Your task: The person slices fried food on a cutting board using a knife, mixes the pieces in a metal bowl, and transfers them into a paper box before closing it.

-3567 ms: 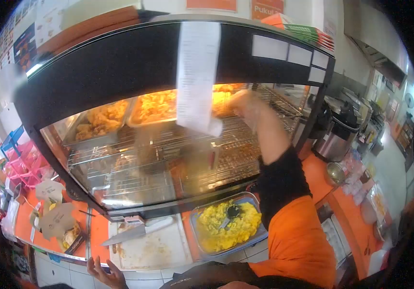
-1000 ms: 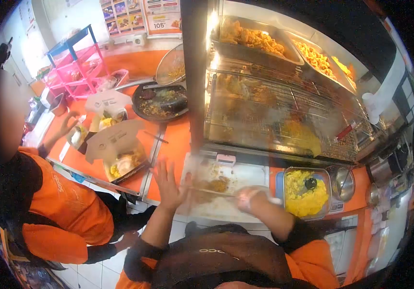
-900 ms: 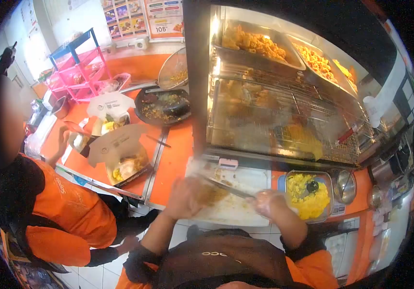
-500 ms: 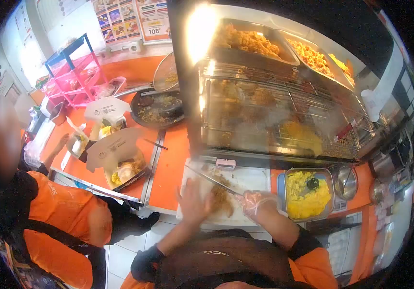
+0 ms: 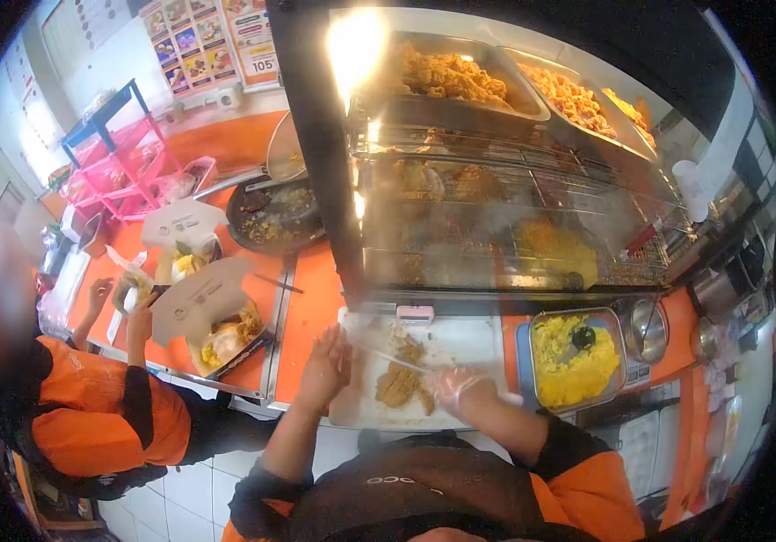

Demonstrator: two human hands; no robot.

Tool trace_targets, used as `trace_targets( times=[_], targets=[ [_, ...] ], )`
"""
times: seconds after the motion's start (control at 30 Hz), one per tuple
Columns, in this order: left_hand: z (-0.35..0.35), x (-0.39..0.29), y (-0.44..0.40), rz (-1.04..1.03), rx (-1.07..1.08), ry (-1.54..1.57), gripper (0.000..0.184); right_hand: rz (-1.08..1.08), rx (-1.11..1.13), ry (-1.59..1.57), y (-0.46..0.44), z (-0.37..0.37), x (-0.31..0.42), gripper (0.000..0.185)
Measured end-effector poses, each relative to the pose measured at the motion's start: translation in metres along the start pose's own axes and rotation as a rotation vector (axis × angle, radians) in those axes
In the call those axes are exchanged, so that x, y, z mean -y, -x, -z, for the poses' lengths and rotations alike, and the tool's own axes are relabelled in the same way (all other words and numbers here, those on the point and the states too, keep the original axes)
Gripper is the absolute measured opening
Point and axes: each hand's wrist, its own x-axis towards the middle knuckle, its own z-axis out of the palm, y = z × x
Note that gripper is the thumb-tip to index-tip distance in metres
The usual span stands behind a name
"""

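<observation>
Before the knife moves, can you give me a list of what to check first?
1. Knife held: ok, the right hand grips it.
2. Fried piece on the cutting board: ok.
3. Left hand safely away from the blade: cannot tell; the tip is blurred and looks near.
4. Left hand gloved: not ok, it looks bare; the right wears a clear glove.
5. Co-worker's hand off the board: ok, it's by the food boxes.
</observation>
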Motion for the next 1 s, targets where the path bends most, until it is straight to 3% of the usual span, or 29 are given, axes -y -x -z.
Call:
trace_targets(
  times=[0.03,0.1,0.13,0.2,0.23,0.33,0.43,0.53,0.63,0.73,0.87,1.0],
  targets=[
    [-0.011,0.001,0.011,0.014,0.055,-0.067,0.052,0.038,-0.034,0.013,-0.017,-0.023,-0.005,0.032],
    [-0.005,0.000,0.007,0.052,-0.123,0.016,0.049,0.117,-0.111,0.040,-0.066,-0.087,-0.018,0.032],
    [0.000,0.001,0.003,0.070,-0.212,0.058,0.048,0.079,-0.094,0.086,-0.067,-0.085,-0.015,0.032],
    [0.017,0.009,0.002,0.049,-0.123,0.067,0.048,0.011,-0.035,0.170,-0.067,-0.071,-0.002,0.032],
    [0.024,0.011,0.001,0.038,-0.090,0.069,0.049,0.099,-0.004,0.004,-0.055,-0.056,-0.005,0.031],
    [0.020,-0.006,0.028,-0.028,-0.019,-0.024,0.053,0.115,-0.246,0.110,-0.034,-0.087,-0.013,0.034],
    [-0.001,-0.003,0.031,0.015,-0.208,0.041,0.058,-0.046,-0.146,-0.104,-0.061,-0.100,-0.004,0.038],
    [0.019,0.004,0.026,0.039,-0.174,-0.001,0.061,-0.025,0.054,-0.047,-0.046,-0.050,0.012,0.040],
    [0.069,-0.033,0.040,0.102,-0.125,-0.006,0.065,0.160,-0.043,0.105,-0.005,-0.045,-0.013,0.040],
    [0.034,-0.045,0.068,0.098,-0.041,-0.061,0.065,0.210,-0.004,0.151,-0.006,-0.068,-0.022,0.038],
    [-0.006,-0.018,0.074,0.129,-0.296,0.036,0.059,0.146,0.023,-0.004,-0.020,-0.066,-0.005,0.036],
    [0.016,-0.016,0.062,0.119,-0.167,0.048,0.059,0.048,-0.017,0.068,-0.026,-0.048,-0.010,0.033]
  ],
)
